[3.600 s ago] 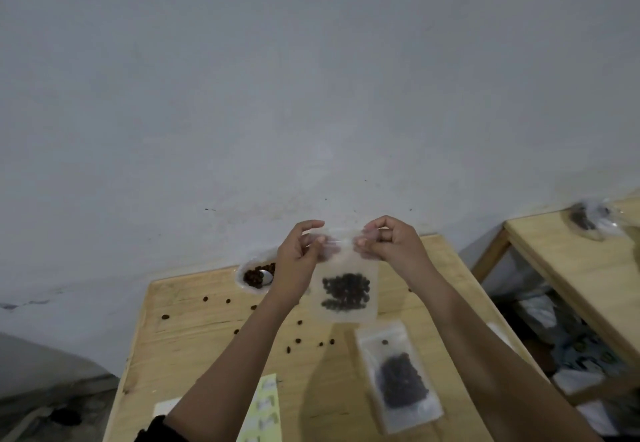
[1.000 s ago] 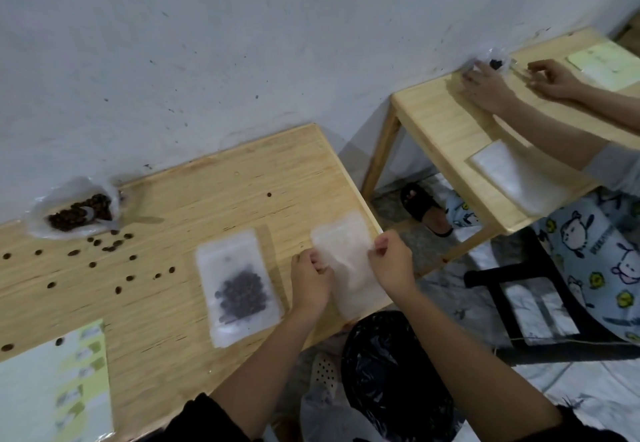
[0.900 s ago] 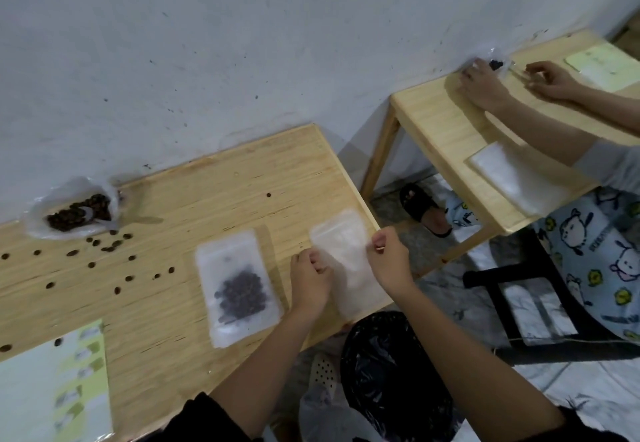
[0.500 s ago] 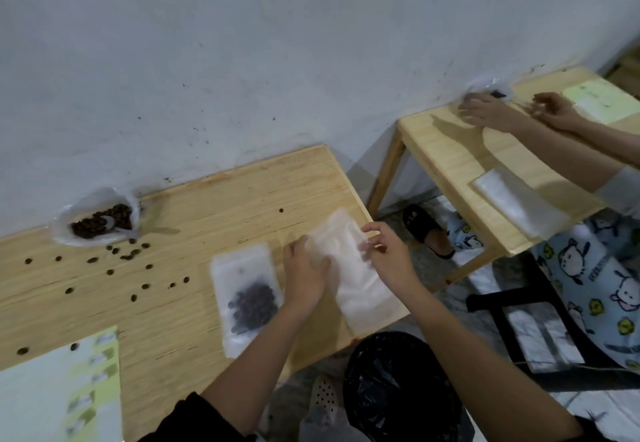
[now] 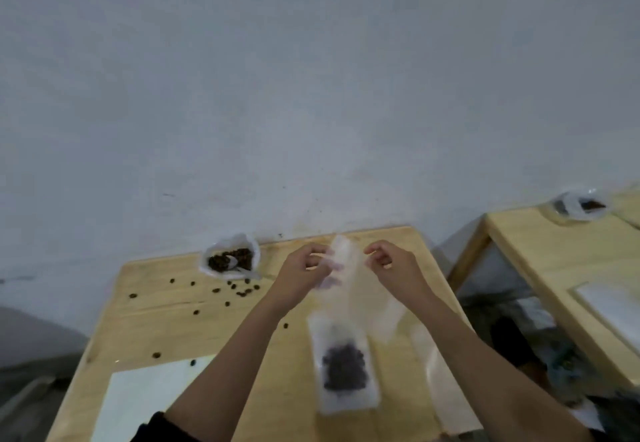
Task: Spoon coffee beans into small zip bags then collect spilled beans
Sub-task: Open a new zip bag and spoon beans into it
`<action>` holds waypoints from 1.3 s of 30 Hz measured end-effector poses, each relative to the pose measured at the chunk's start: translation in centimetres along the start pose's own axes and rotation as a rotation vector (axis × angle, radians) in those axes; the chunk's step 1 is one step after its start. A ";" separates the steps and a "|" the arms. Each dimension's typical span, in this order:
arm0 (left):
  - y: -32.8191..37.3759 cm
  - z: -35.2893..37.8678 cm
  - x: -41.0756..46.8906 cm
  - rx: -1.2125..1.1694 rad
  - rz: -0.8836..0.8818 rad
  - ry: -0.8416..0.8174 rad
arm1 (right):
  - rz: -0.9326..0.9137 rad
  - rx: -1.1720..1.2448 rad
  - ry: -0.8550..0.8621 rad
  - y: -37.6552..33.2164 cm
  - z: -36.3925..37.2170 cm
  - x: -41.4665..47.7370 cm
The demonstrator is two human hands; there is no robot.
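An empty translucent zip bag (image 5: 349,278) hangs above the wooden table (image 5: 156,323). My left hand (image 5: 304,270) and my right hand (image 5: 389,266) pinch its top edge from either side. The picture is blurred with motion. Below it a filled zip bag (image 5: 343,365) of dark beans lies flat on the table. A stack of empty bags (image 5: 440,382) lies at the right edge. An open plastic bag of coffee beans (image 5: 230,258) with a spoon (image 5: 242,270) in it sits by the wall. Several spilled beans (image 5: 239,291) are scattered in front of it.
A sheet of paper (image 5: 138,403) lies at the table's near left corner. A second wooden table (image 5: 540,268) stands to the right with its own bag of beans (image 5: 581,204) and a white sheet (image 5: 613,306). A grey wall (image 5: 311,95) runs close behind both tables.
My hands have lifted one empty bag off the stack at the table's right edge and raised it over the table. My view has swung left and up towards the wall.
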State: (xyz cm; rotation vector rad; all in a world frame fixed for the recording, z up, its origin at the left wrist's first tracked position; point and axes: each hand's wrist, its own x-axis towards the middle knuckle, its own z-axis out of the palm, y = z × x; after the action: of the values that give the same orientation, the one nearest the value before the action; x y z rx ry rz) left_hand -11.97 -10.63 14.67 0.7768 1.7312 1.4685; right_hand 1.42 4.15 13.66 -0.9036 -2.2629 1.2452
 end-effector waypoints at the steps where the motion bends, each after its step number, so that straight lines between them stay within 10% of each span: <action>1: 0.5 -1.3 -0.4 -0.018 0.004 0.002 | -0.031 -0.027 0.017 -1.1 1.3 0.6; 7: 1.9 -7.7 -1.9 -0.018 0.052 0.109 | -0.129 -0.050 0.046 -6.9 8.4 2.3; 18: 0.8 -14.3 -3.9 -0.033 0.168 0.145 | 0.251 0.648 -0.236 -15.8 15.0 2.7; 39: -1.2 -17.1 -2.1 -0.075 0.199 0.127 | 0.253 0.664 -0.129 -16.1 17.5 3.1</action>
State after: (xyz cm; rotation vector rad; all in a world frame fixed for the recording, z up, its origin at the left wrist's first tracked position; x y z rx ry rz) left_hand -25.00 -21.86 15.25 0.8518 1.7202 1.7395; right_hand -17.05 -10.31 18.37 -0.8709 -1.6484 2.0423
